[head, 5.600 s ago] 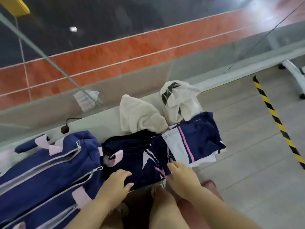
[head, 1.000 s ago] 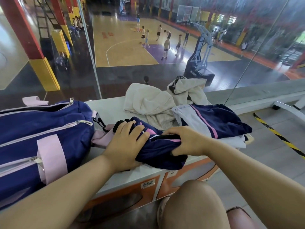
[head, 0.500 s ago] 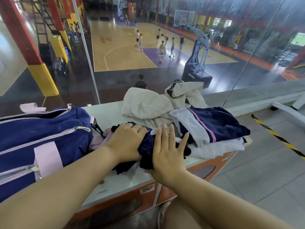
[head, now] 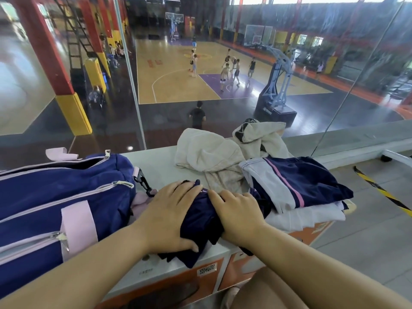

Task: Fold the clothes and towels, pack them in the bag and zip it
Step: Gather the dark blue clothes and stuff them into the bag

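Your left hand (head: 169,216) and right hand (head: 237,214) both clench the navy garment (head: 201,221) at frame centre. Blue bag (head: 55,197) lies left on the worktop (head: 160,166).

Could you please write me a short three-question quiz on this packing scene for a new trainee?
1. True or false: both hands rest on the dark navy garment.
2. Which side of that garment is the bag on? A) the person's left B) the person's right C) behind it
3. Fill in: the cream towels lie ____ of the striped pile, nearer the glass.

Key
1. True: the left hand and right hand both press it on the table.
2. A
3. behind
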The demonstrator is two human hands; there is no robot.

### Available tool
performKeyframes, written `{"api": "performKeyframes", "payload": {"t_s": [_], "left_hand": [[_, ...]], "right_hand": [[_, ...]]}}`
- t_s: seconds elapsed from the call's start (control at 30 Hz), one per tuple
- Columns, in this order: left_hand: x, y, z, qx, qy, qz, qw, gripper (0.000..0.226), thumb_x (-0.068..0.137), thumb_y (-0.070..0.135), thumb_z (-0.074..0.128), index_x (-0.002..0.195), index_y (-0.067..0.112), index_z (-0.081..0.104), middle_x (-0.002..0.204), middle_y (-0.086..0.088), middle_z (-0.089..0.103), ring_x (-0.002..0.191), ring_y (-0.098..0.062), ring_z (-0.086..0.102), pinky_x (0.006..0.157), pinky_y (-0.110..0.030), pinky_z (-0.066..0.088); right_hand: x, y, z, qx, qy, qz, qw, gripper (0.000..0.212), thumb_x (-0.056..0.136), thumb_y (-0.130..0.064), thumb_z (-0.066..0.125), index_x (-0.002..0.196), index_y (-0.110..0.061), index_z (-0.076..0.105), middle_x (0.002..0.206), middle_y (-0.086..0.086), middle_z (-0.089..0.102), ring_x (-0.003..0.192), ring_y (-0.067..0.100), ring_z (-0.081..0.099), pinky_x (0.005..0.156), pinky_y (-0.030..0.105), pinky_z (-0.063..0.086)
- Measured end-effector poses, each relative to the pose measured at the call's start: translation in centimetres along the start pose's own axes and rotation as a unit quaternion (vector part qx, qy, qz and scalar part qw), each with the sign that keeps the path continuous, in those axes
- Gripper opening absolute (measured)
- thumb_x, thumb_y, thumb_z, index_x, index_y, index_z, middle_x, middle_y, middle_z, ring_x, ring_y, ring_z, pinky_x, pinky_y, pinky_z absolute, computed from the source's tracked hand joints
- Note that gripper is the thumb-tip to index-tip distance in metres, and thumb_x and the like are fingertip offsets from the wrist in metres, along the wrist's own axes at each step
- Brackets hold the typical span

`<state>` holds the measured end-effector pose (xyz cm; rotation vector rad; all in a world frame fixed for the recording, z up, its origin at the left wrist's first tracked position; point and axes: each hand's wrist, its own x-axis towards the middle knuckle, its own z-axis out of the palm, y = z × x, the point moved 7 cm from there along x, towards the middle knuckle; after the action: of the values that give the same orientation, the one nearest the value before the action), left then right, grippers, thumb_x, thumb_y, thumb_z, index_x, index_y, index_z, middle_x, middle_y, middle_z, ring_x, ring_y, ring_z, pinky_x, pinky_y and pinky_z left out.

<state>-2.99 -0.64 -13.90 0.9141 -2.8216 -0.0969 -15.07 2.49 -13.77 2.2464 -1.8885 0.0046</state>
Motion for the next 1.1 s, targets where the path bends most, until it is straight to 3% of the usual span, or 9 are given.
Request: {"api": "performKeyframes", "payload": {"t_s": [0.13, 0.23, 0.33, 0.47, 0.6, 0.77, 0.9, 1.03, 1.1], "left_hand": [[-1.3, -1.4, -0.5, -0.087, 0.002, -0.032, 0.996, 0.109, 0.059, 0.072, 0.065, 0.146, 0.032, 0.013, 0.148, 0.014, 0.023, 0.134, -0.006, 0.028, 0.109, -0.019, 0.019], [-2.5, -2.5, -1.7, -0.151, -0.01, -0.077, 0.985, 0.099, 0.06, 0.08, 0.058, 0.142, 0.04, 0.02, 0.139, 0.025, 0.034, 0.124, 0.0, 0.038, 0.104, -0.021, 0.034], [-4.4, -3.8, -3.6, -0.139, -0.012, -0.109, 0.984, 0.081, 0.063, 0.084, 0.044, 0.131, 0.04, 0.04, 0.123, 0.03, 0.045, 0.112, 0.004, 0.046, 0.094, -0.02, 0.041], [-8.0, -6.1, -7.4, -0.075, 0.069, -0.127, 0.987, 0.075, 0.066, 0.088, 0.024, 0.105, 0.036, 0.06, 0.101, 0.025, 0.059, 0.092, 0.003, 0.053, 0.079, -0.019, 0.046], [-12.3, -9.4, -10.4, 0.026, 0.159, -0.17, 0.972, 0.051, 0.075, 0.068, 0.038, 0.094, 0.031, 0.068, 0.095, 0.017, 0.069, 0.086, -0.009, 0.063, 0.073, -0.022, 0.048], [-17.7, -15.1, -9.5, 0.041, 0.048, -0.334, 0.94, 0.059, 0.077, 0.067, 0.049, 0.125, 0.033, 0.052, 0.117, 0.014, 0.06, 0.106, -0.012, 0.057, 0.084, -0.03, 0.048], [-17.3, -13.7, -8.0, 0.027, -0.022, -0.295, 0.955, 0.021, 0.09, 0.038, 0.052, 0.104, 0.03, 0.065, 0.107, 0.011, 0.064, 0.098, -0.011, 0.059, 0.085, -0.03, 0.047], [-15.8, -12.0, -7.1, -0.024, 0.022, -0.275, 0.961, 0.022, 0.09, 0.029, 0.049, 0.096, 0.024, 0.069, 0.103, 0.007, 0.067, 0.094, -0.016, 0.061, 0.086, -0.034, 0.047], [-14.6, -10.2, -7.0, -0.059, 0.039, -0.242, 0.968, 0.033, 0.086, 0.036, 0.04, 0.096, 0.024, 0.07, 0.102, 0.004, 0.067, 0.093, -0.017, 0.062, 0.086, -0.035, 0.048]], "right_hand": [[0.1, 0.0, -2.4, 0.047, -0.023, -0.018, 0.998, 0.065, 0.076, -0.048, 0.061, 0.13, -0.027, 0.032, 0.104, 0.003, 0.059, 0.09, 0.03, 0.062, 0.066, 0.035, 0.041], [0.0, 0.3, -3.8, 0.073, -0.055, -0.026, 0.996, 0.041, 0.075, -0.046, 0.06, 0.107, -0.029, 0.043, 0.092, -0.002, 0.062, 0.086, 0.028, 0.062, 0.062, 0.032, 0.037], [-0.1, 1.1, -4.1, 0.107, -0.098, 0.0, 0.989, 0.035, 0.066, -0.049, 0.064, 0.089, -0.031, 0.045, 0.092, -0.001, 0.064, 0.087, 0.028, 0.061, 0.064, 0.033, 0.041], [0.1, 1.6, -5.4, 0.193, -0.097, 0.044, 0.975, 0.036, 0.058, -0.052, 0.07, 0.07, -0.039, 0.039, 0.088, -0.01, 0.061, 0.088, 0.023, 0.058, 0.076, 0.038, 0.048], [1.1, 1.3, -8.2, 0.27, -0.033, 0.084, 0.958, 0.037, 0.055, -0.048, 0.075, 0.08, -0.034, 0.052, 0.081, -0.011, 0.064, 0.08, 0.017, 0.059, 0.075, 0.038, 0.049], [2.7, -0.2, -11.0, 0.38, 0.049, 0.099, 0.918, 0.035, 0.058, -0.028, 0.082, 0.087, -0.028, 0.062, 0.079, -0.009, 0.068, 0.074, 0.01, 0.061, 0.061, 0.023, 0.047], [4.1, -2.3, -11.6, 0.404, 0.086, 0.109, 0.904, 0.043, 0.058, -0.03, 0.082, 0.095, -0.031, 0.06, 0.082, -0.011, 0.068, 0.077, 0.015, 0.061, 0.071, 0.035, 0.05], [5.1, -4.1, -12.6, 0.369, 0.111, 0.096, 0.918, 0.035, 0.067, -0.028, 0.078, 0.095, -0.026, 0.057, 0.073, -0.016, 0.058, 0.064, 0.002, 0.05, 0.053, 0.011, 0.034], [5.5, -4.8, -13.0, 0.352, 0.114, 0.092, 0.925, 0.033, 0.07, -0.029, 0.077, 0.095, -0.024, 0.056, 0.07, -0.016, 0.053, 0.06, -0.004, 0.041, 0.05, 0.009, 0.032]]}}
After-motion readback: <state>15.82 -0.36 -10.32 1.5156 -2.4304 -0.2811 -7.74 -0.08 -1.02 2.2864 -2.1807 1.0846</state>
